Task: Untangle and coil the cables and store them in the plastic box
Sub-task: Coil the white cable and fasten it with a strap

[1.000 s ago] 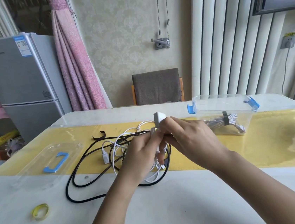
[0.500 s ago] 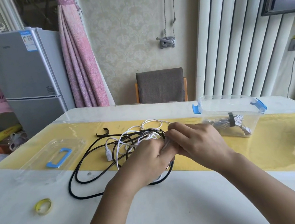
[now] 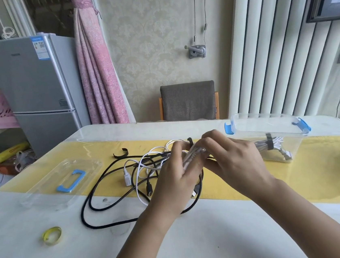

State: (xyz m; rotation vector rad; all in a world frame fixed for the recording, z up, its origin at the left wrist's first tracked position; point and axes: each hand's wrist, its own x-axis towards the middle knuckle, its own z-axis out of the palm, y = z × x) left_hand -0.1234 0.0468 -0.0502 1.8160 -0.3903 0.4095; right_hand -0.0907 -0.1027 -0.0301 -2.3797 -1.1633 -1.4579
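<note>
Tipped over from upright, the white cable bundle (image 3: 191,157) is lying as tight parallel strands, left hand (image 3: 177,179) and right hand (image 3: 236,161) both gripping it.

This is a home dining room: a grey fridge (image 3: 33,91) at ten o'clock, a tied pink curtain (image 3: 97,73) at eleven, a cushioned chair (image 3: 188,101) at twelve against patterned wallpaper (image 3: 150,35).

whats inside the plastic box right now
One coiled whitish cable bundle, bound by a black strap, lies in the plastic box. The right hand covers the box's near left corner.
</note>
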